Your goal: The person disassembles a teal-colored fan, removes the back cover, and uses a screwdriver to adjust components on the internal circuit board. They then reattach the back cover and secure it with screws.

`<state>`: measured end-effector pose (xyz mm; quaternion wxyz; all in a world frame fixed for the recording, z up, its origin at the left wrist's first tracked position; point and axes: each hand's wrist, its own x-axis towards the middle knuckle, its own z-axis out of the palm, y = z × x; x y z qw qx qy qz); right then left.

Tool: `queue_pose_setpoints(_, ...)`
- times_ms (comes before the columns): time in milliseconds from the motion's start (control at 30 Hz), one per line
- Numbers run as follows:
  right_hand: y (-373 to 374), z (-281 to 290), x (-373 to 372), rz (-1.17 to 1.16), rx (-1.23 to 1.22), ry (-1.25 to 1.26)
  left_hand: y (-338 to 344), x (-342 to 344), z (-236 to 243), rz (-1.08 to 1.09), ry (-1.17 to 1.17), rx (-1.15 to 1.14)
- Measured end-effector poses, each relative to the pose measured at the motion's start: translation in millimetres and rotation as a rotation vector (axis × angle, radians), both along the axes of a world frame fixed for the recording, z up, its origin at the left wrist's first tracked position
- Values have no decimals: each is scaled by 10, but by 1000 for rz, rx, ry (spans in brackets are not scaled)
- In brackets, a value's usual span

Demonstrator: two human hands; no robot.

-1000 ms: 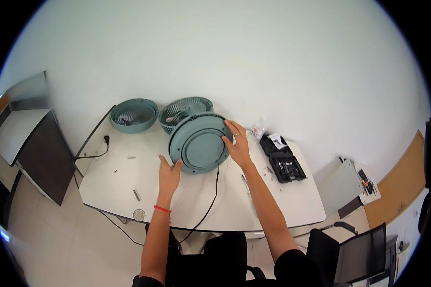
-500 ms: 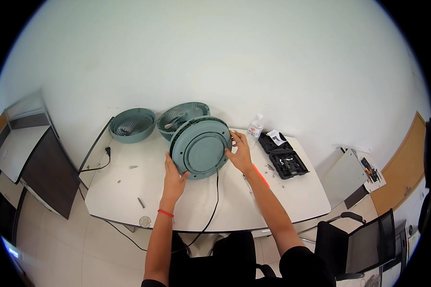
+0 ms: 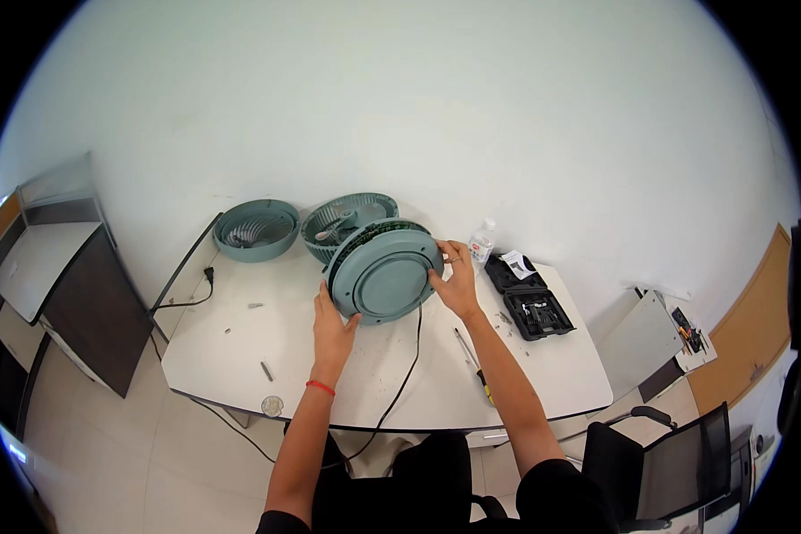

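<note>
Between my two hands is a round grey-green fan base [image 3: 393, 281], tilted with its flat ringed underside facing me. My left hand [image 3: 333, 334] grips the lower left rim, thumb on the underside. At the right rim my right hand [image 3: 455, 278] pinches the edge with its thumb in front. Along the upper rim a gap shows a dark green, board-like inside. A black power cord [image 3: 411, 369] runs from the base down over the table's front edge. Just behind stands an open fan housing [image 3: 351, 218], partly hidden by the base. Further left lies a matching ribbed shell [image 3: 256, 231].
A screwdriver [image 3: 477, 369] lies beside my right forearm. An open black tool case [image 3: 534, 307] and a clear bottle [image 3: 481, 241] stand at the right. Small loose pieces, a metal bit [image 3: 266, 371] and a round dish [image 3: 272, 406] lie on the white table [image 3: 214, 356]. A plug [image 3: 209, 276] hangs left.
The base has tipped further, so the gap along its upper rim shows more of the inside. Both hands keep their hold. My right forearm has shifted, uncovering the screwdriver.
</note>
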<state>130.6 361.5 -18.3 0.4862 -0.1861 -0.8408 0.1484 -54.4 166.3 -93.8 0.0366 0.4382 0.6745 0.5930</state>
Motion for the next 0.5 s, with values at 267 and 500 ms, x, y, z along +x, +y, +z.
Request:
queue_pose_setpoints(267, 84, 60, -51, -4, 70, -22, 92, 20, -94, 60, 107, 54)
queue_pose_setpoints(500, 202, -10, -23, 81, -72, 19, 77, 88, -5, 18, 27, -24)
